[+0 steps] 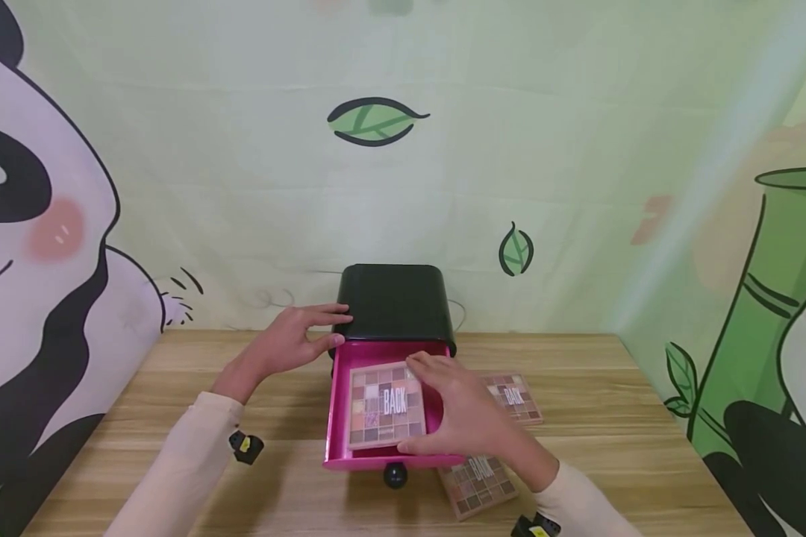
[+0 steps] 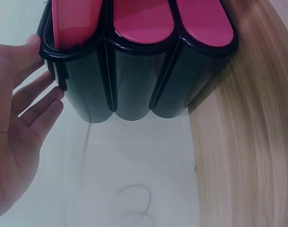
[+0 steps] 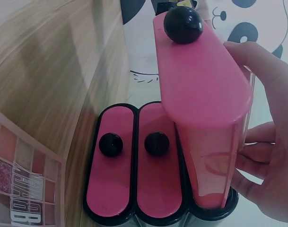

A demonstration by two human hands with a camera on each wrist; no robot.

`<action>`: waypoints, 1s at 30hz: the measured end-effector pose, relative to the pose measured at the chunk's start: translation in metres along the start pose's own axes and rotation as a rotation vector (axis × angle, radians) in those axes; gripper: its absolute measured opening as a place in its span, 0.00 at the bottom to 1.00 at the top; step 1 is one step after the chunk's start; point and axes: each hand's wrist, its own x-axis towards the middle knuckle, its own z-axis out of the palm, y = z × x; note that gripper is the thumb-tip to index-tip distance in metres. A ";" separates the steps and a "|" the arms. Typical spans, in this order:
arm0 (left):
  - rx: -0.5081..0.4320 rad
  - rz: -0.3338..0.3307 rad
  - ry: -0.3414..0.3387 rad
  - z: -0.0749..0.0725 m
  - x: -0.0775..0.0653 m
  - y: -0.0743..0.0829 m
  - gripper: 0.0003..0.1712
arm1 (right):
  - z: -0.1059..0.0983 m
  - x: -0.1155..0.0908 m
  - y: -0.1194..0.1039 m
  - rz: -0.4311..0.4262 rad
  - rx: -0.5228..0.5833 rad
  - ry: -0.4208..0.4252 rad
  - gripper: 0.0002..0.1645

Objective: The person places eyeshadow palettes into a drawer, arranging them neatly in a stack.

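Observation:
A small black cabinet (image 1: 395, 298) stands on the table, its pink top drawer (image 1: 359, 464) pulled out toward me. My right hand (image 1: 466, 406) holds an eyeshadow palette (image 1: 376, 410) marked "BACK" at the drawer, thumb on the near edge and fingers on the far edge. The palette's lid faces up; whether it touches the drawer floor, I cannot tell. My left hand (image 1: 289, 339) rests against the cabinet's left side, fingertips near its top edge. In the left wrist view, that hand's fingers (image 2: 42, 106) extend along the black shell.
Two more eyeshadow palettes lie on the wooden table, one right of the cabinet (image 1: 517, 399) and one nearer me (image 1: 480, 488), partly under the drawer's corner. Two lower pink drawers (image 3: 110, 184) with black knobs are closed. A panda-print cloth (image 1: 242, 149) hangs behind.

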 end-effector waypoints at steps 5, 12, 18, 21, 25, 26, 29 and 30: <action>-0.002 0.001 0.000 0.000 0.000 0.000 0.23 | 0.004 0.002 0.000 -0.024 -0.022 0.013 0.68; 0.001 0.000 0.003 0.000 0.000 0.001 0.23 | 0.008 0.005 -0.001 -0.018 -0.057 -0.003 0.69; 0.006 0.010 0.009 0.001 0.000 0.000 0.23 | 0.009 0.007 -0.002 -0.015 -0.061 -0.009 0.68; 0.008 0.010 0.009 0.000 0.001 0.000 0.24 | 0.010 0.007 -0.002 -0.019 -0.072 -0.012 0.68; 0.011 0.005 0.008 0.000 0.001 0.000 0.24 | 0.010 0.008 -0.003 -0.015 -0.077 -0.022 0.68; 0.012 0.004 0.007 0.000 0.001 -0.001 0.24 | 0.010 0.008 -0.004 -0.013 -0.078 -0.026 0.69; 0.009 0.004 0.004 0.000 0.001 0.000 0.24 | 0.010 0.008 -0.005 -0.007 -0.086 -0.042 0.69; 0.009 0.004 0.003 0.000 0.001 0.000 0.24 | 0.009 0.008 -0.006 -0.005 -0.090 -0.048 0.69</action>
